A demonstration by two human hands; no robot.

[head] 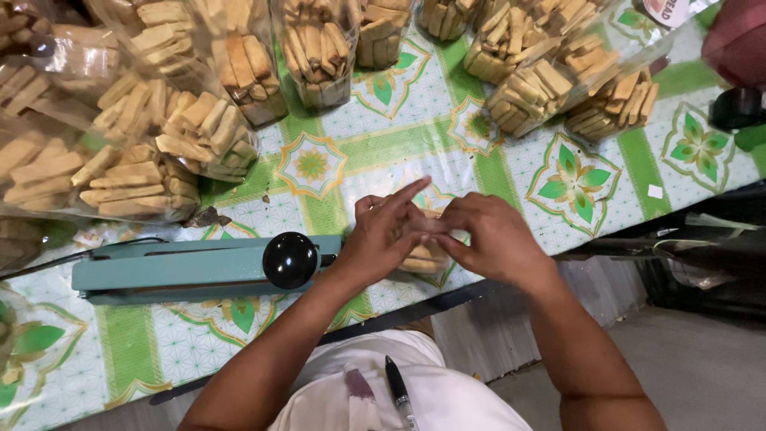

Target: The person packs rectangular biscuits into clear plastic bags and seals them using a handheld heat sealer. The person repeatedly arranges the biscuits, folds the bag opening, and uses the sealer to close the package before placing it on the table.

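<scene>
Small clear bag of biscuits (423, 257) at the surface's (479, 172) near edge, pinched at its mouth by fingers of left hand (383, 235) and right hand (488, 239), seemingly readied for the heat sealer (191, 267) beside it, mostly hidden beneath both hands.

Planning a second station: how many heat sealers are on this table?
1: the teal heat sealer lies left of the left hand, which with the right hand pinches a biscuit bag. Others may be unseen.

Teal heat sealer (183, 270), stacked biscuit bags (144, 152)
</scene>
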